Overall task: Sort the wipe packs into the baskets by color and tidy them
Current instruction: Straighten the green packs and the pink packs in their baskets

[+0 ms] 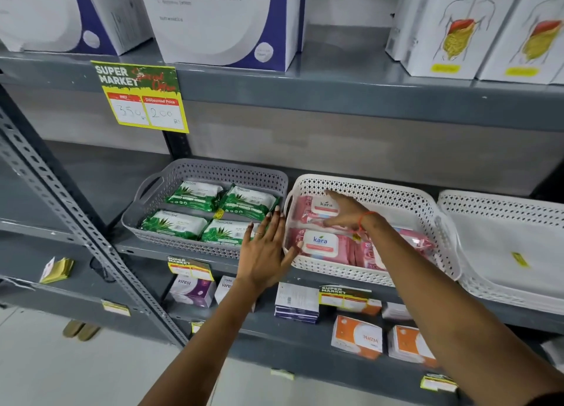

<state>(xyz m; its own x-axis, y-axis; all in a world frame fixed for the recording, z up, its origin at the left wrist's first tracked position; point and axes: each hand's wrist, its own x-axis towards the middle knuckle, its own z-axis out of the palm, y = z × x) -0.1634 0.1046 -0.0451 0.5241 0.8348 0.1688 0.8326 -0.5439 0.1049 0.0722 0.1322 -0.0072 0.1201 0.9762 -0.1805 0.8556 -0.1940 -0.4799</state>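
Observation:
A grey basket (210, 169) on the middle shelf holds several green wipe packs (195, 195) lying flat in two rows. Beside it on the right, a white basket (396, 198) holds several pink wipe packs (323, 243). My left hand (265, 250) is open, fingers spread, resting against the white basket's left end, between the two baskets. My right hand (343, 211) reaches inside the white basket, fingers spread flat on the rear pink pack, holding nothing.
Another white basket (503, 210) stands at the far right, holding only a small yellow tag. Large boxes fill the shelf above. A yellow price sign (140, 97) hangs from that shelf. Small product boxes (357, 341) sit on the shelf below.

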